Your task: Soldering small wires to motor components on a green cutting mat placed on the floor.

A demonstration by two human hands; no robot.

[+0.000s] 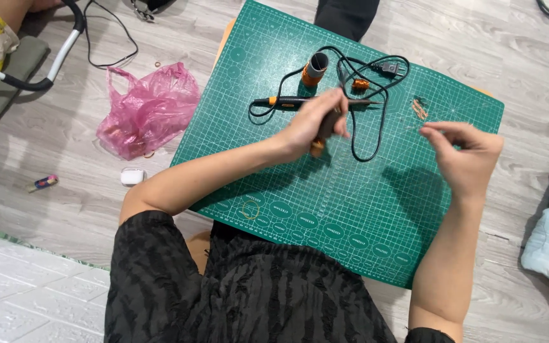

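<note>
The left hand [312, 124] is closing around a dark, stubby tool with an orange end [323, 131] over the green gridded cutting mat [351, 209]. The right hand [468, 155], at three o'clock from it, is pinching a thin wire [422, 126] too fine to make out. Keeping the wire taut would help. The tool's long axis is running from twelve to six o'clock, orange end nearest the person; beyond it a black-and-orange soldering iron [300, 101] is lying crosswise.

Grey wood-plank floor [478, 38] — white brick-pattern mat [27, 286].
</note>
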